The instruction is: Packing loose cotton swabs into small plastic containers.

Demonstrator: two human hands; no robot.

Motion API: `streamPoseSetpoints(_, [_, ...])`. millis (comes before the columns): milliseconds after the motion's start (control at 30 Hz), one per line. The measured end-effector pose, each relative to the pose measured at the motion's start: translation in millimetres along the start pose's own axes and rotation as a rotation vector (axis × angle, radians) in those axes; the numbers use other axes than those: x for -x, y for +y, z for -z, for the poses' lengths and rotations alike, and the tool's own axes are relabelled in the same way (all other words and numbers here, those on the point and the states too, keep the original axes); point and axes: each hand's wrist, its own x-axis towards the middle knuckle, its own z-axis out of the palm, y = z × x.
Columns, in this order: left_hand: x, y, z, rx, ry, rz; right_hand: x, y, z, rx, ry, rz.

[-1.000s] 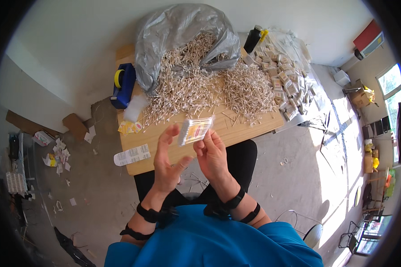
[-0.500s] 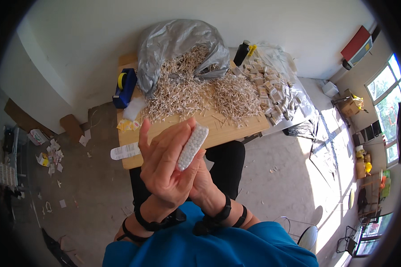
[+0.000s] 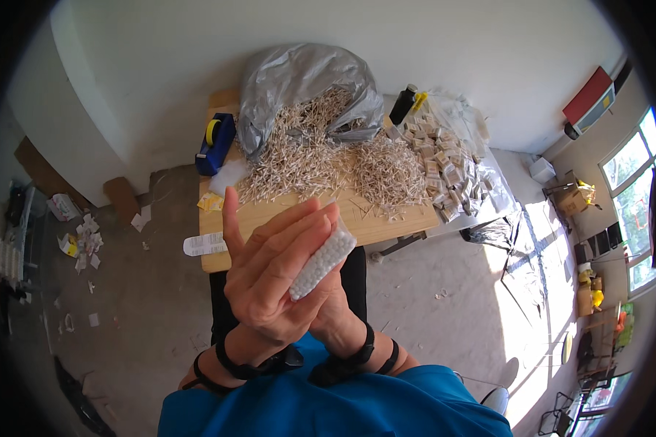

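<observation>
A pack of cotton swabs is held up between my two hands, its white tips bunched tightly at the end facing me. Clear wrapping seems to show at its upper right corner. My left hand lies along the pack's left side, the fingers closed over it and one finger sticking up apart. On the other side my right hand supports the pack from behind and below; most of its fingers are hidden. Beyond the hands, loose cotton swabs spill across the wooden table from a grey plastic bag.
A blue tape dispenser stands at the table's left edge, above a printed paper strip. At the right, many small packs lie heaped on clear plastic beside a black bottle. Paper scraps litter the left floor.
The pack has tilted, so more of its white tip end faces me. Both hands still hold it, slightly shifted. The whole view has moved a little, and the table's contents look the same.
</observation>
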Motion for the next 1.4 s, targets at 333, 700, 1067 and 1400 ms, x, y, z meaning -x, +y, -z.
streamPoseSetpoints(333, [-5, -4, -12, 0.004, -0.084, -0.024, 4, -13, -17, 0.107, 0.238, 0.200])
streamPoseSetpoints(700, [30, -72, -32, 0.494, -0.119, 0.590, 6, -95, 21, 1.179, 0.460, 0.577])
streamPoseSetpoints(1067, [34, -125, -75, 0.151, -0.512, 0.463, -25, -111, 90, 1.940, 0.333, 0.602])
streamPoseSetpoints(1400, [120, -226, -114, 0.386, -0.698, 1.237, -41, -100, 216, 1.991, 0.239, 0.338])
